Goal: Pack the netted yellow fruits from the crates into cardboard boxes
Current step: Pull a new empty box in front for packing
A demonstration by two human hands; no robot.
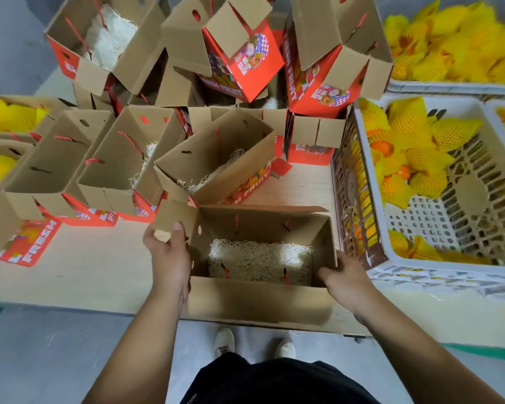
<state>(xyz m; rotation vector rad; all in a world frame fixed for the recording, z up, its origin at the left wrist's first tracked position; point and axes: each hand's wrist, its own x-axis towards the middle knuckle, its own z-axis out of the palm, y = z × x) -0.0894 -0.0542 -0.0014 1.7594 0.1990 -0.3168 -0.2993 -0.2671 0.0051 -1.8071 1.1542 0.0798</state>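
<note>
An open cardboard box (257, 301) stands at the table's front edge with pale shredded padding (260, 262) on its bottom and no fruit inside. My left hand (169, 258) grips the box's left end flap, thumb on top. My right hand (343, 275) holds the box's right wall, fingers curled over the rim. Netted yellow fruits (411, 141) lie in a white plastic crate (438, 272) to the right of the box. More netted fruits (455, 42) fill a crate at the back right.
Several open red and brown boxes (213, 158) crowd the back of the table, some stacked and tilted. A brown crate (350, 205) stands on edge between my box and the white crate. Boxes holding yellow fruit (3, 118) sit at the far left.
</note>
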